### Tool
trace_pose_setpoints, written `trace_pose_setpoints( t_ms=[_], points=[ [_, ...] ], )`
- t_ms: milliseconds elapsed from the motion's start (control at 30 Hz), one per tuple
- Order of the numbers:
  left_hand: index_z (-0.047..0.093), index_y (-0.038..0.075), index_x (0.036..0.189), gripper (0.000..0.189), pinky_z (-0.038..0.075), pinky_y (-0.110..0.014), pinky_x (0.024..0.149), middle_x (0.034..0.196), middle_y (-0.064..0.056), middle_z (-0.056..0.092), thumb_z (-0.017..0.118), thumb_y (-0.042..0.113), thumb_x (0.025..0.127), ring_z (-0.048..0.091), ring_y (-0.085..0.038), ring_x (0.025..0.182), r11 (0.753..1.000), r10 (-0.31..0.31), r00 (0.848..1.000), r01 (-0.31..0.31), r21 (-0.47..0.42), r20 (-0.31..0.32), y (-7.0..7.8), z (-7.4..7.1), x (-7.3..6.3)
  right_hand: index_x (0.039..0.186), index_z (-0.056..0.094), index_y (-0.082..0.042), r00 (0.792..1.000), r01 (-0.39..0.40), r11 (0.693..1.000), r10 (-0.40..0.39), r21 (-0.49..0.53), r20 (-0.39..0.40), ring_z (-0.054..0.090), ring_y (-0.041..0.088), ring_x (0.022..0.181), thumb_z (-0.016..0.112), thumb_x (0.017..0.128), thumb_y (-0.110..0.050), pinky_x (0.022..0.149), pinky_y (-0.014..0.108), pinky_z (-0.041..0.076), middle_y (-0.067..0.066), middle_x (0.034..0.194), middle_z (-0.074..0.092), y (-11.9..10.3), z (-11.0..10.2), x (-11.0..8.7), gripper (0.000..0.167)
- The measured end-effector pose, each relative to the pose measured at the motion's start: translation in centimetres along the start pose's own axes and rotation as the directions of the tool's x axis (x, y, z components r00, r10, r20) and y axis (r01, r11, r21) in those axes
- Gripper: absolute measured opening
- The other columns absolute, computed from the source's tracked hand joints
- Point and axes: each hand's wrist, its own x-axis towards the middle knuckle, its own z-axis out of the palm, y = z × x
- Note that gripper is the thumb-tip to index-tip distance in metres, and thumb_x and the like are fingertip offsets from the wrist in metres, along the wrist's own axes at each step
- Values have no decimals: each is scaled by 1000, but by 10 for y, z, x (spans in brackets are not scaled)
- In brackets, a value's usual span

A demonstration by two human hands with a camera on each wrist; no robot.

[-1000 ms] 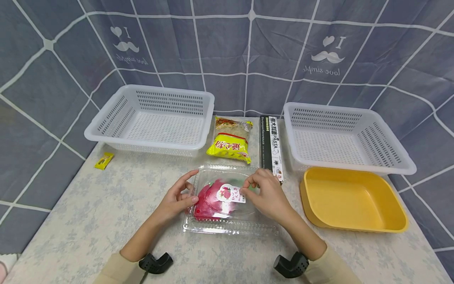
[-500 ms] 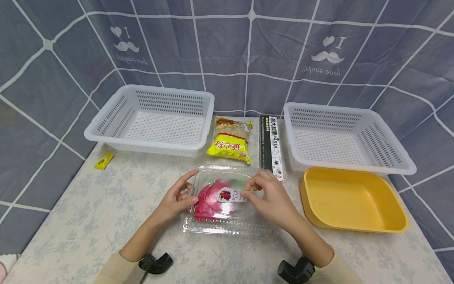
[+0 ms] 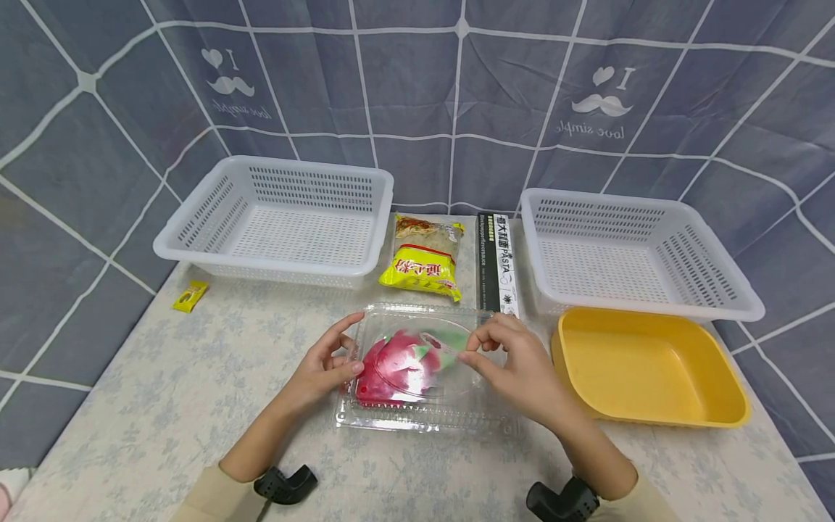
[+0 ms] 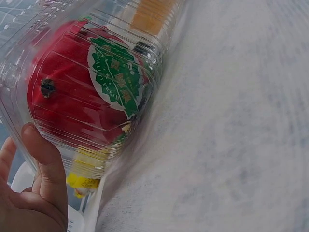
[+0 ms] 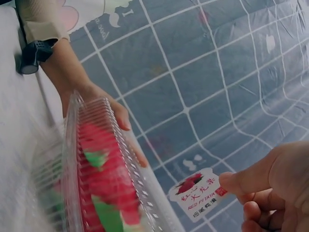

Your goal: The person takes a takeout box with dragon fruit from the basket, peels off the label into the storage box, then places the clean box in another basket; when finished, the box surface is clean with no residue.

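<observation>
A clear plastic clamshell box (image 3: 424,420) lies on the table with a red and green dragon fruit (image 3: 390,371) inside. My left hand (image 3: 329,362) holds the box's left side, thumb at the lid's edge; the left wrist view shows a green and white oval label (image 4: 116,75) on the fruit. Over the right part of the lid, my right hand (image 3: 515,366) pinches a white sticker (image 5: 195,193) between thumb and fingers. A picture of dragon fruit and the words RED PITAYA are printed on it. The sticker is lifted off the lid and appears nearly edge-on in the head view.
Behind the box lie a yellow food bag (image 3: 424,261) and a black-and-white pasta box (image 3: 497,264). White baskets stand at the back left (image 3: 274,217) and back right (image 3: 642,250). A yellow tub (image 3: 652,370) is at right, a small yellow packet (image 3: 190,296) far left.
My right hand has moved right and pulled the sticker away from the lid, where it lay flat over the fruit a second ago. My left hand has stayed on the box.
</observation>
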Motion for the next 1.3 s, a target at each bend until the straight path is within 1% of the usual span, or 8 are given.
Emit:
trace_pose_setpoints(
  t_ms=[100, 233, 400, 533, 667, 900, 1200, 1300],
  points=[
    [30, 9, 151, 70, 43, -16, 50, 96, -13, 41, 62, -2, 90, 50, -2, 59, 1000, -1, 1000, 1, 3, 0, 0, 0, 0, 79, 63, -16, 1000, -3, 1000, 3, 9, -13, 46, 18, 81, 78, 83, -8, 72, 35, 41, -5, 79, 50, 3, -6, -3, 17],
    [30, 10, 151, 70, 43, -16, 50, 96, -13, 42, 62, -1, 90, 50, -1, 58, 1000, -4, 1000, 4, 9, -2, 0, 0, 0, 80, 64, -15, 999, -10, 1000, 10, 10, -39, 48, 21, 80, 78, 83, -8, 71, 31, 38, -8, 79, 50, 7, -13, -6, 16],
    [30, 8, 150, 69, 43, -16, 49, 94, -13, 42, 62, -2, 90, 49, -1, 57, 1000, 8, 1000, -8, 12, 0, 0, 0, 0, 79, 65, -13, 997, -26, 1000, 26, -1, -74, 49, 20, 79, 78, 82, -6, 70, 28, 36, -7, 79, 54, 14, -21, -7, 16],
    [30, 9, 151, 69, 43, -16, 49, 94, -12, 41, 61, -2, 90, 48, 0, 57, 1000, 15, 1000, -15, 0, 8, 0, -1, 0, 80, 65, -11, 994, -63, 998, 63, 7, -89, 49, 17, 80, 78, 82, -5, 71, 29, 36, -4, 81, 57, 20, -29, -9, 14],
    [30, 10, 151, 68, 43, -17, 49, 94, -12, 42, 61, -2, 91, 48, -1, 57, 1000, 18, 1000, -18, -4, 9, 1, -1, 0, 82, 64, -9, 989, -105, 994, 106, 12, -102, 47, 16, 79, 76, 85, -9, 71, 27, 35, -1, 81, 54, 25, -37, -12, 13],
    [31, 10, 150, 68, 44, -18, 48, 94, -13, 42, 61, -3, 91, 48, -1, 57, 1000, 21, 1000, -21, 4, 8, 1, -1, 0, 82, 63, -9, 980, -140, 989, 132, -44, -152, 48, 12, 77, 76, 86, -12, 71, 25, 36, -1, 81, 55, 36, -51, -19, 13],
    [32, 12, 150, 67, 43, -17, 48, 93, -13, 41, 61, -2, 91, 48, 0, 57, 999, 36, 999, -36, -5, 17, -1, -1, 0, 87, 64, -7, 961, -230, 970, 214, -78, -175, 48, 10, 78, 74, 88, -17, 70, 22, 35, 1, 83, 54, 54, -70, -29, 14],
    [32, 11, 150, 68, 43, -17, 48, 94, -14, 41, 61, -2, 91, 47, 0, 57, 999, 31, 999, -31, -7, 16, 0, -1, 1, 88, 64, -6, 958, -241, 966, 221, -92, -184, 48, 10, 78, 74, 89, -18, 68, 20, 36, 2, 83, 55, 60, -77, -33, 16]
  ],
)
